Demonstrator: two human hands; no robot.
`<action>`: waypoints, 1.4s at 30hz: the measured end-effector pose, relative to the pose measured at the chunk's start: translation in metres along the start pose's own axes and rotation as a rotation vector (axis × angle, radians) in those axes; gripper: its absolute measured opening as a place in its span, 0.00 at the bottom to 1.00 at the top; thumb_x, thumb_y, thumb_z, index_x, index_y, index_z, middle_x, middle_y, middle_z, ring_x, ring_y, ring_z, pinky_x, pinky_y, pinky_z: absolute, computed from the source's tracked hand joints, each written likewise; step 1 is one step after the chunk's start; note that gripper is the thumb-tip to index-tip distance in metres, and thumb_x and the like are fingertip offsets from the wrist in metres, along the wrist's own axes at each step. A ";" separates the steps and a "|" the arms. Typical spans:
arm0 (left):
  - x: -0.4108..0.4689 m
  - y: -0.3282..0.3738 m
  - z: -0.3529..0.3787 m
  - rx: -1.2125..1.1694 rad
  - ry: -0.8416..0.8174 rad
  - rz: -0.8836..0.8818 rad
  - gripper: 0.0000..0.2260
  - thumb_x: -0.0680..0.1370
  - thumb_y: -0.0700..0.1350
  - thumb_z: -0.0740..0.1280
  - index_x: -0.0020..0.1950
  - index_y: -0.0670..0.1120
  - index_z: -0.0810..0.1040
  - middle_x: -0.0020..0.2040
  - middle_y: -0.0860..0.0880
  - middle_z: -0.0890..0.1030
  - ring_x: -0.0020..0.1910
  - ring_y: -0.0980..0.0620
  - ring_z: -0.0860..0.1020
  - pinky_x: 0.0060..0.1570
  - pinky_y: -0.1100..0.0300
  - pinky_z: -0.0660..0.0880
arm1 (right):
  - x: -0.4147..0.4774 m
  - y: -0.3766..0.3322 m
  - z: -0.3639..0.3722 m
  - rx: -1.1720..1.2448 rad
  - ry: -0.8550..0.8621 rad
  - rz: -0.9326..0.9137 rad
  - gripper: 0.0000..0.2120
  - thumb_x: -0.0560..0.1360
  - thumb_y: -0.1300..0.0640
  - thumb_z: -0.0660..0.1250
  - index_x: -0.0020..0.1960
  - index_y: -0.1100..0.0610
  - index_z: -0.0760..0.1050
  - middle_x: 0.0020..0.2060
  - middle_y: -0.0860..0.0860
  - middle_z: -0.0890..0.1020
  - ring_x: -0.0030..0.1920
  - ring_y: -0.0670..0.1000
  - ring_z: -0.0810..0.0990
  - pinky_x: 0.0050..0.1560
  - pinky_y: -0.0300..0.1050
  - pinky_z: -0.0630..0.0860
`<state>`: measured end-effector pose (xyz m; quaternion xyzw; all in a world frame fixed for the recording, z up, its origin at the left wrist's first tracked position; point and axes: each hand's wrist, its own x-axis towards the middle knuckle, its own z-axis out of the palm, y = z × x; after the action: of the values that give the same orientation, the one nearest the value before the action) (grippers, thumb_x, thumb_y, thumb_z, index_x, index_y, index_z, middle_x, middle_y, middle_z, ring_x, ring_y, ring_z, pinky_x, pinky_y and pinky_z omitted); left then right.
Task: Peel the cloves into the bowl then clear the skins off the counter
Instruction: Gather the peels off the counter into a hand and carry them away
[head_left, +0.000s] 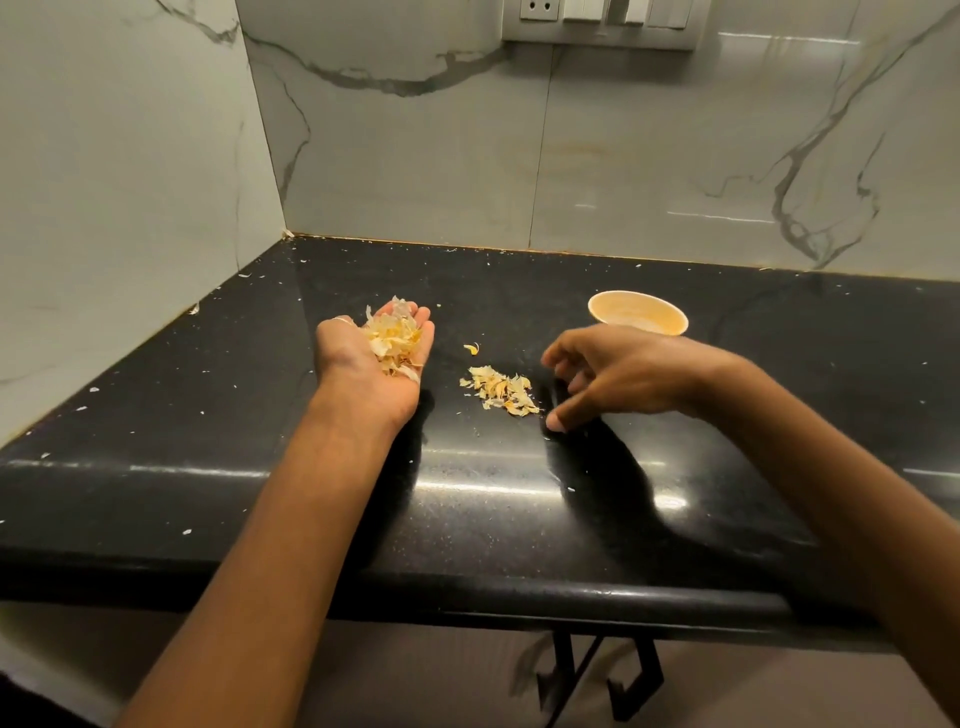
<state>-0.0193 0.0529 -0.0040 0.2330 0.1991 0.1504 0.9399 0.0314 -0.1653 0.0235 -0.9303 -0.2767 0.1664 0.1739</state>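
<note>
My left hand (363, 364) is turned palm up over the black counter (208, 415) and carries a heap of pale garlic skins (395, 338) on its flat palm. A smaller pile of skins (501, 389) lies on the counter just right of it, with one loose skin (471, 348) a little behind. My right hand (618, 376) hovers right beside that pile, fingers loosely curved and spread, thumb tip down near the counter, holding nothing. A small tan bowl (638, 313) stands behind my right hand; its inside is not visible.
Tiny white skin flecks (185, 531) are scattered across the counter. Marble walls close the back and left. A switch plate (602, 21) sits high on the back wall. The rounded counter edge (467, 587) runs along the front, with a black metal bracket (597, 670) below.
</note>
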 end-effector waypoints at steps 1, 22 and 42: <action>0.000 0.000 0.000 -0.001 0.002 0.000 0.24 0.86 0.48 0.46 0.51 0.35 0.77 0.51 0.39 0.80 0.57 0.41 0.79 0.60 0.50 0.76 | -0.002 -0.002 0.002 -0.009 -0.018 0.022 0.30 0.71 0.50 0.78 0.69 0.53 0.73 0.58 0.48 0.80 0.58 0.49 0.79 0.65 0.52 0.75; -0.002 0.000 0.000 -0.032 -0.021 0.010 0.23 0.86 0.47 0.45 0.53 0.35 0.76 0.65 0.37 0.78 0.66 0.40 0.76 0.61 0.49 0.74 | 0.038 -0.027 0.037 -0.162 0.213 -0.386 0.10 0.78 0.53 0.71 0.58 0.49 0.84 0.57 0.48 0.83 0.57 0.49 0.79 0.61 0.45 0.74; -0.010 -0.011 0.000 -0.020 0.010 -0.022 0.23 0.86 0.47 0.45 0.61 0.35 0.75 0.66 0.37 0.77 0.67 0.40 0.76 0.67 0.49 0.72 | 0.037 -0.040 0.031 -0.357 0.308 -0.308 0.06 0.72 0.60 0.73 0.49 0.55 0.86 0.43 0.51 0.85 0.41 0.50 0.79 0.42 0.42 0.75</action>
<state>-0.0264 0.0400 -0.0060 0.2205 0.2048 0.1433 0.9428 0.0291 -0.1054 0.0047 -0.9076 -0.4100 -0.0567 0.0703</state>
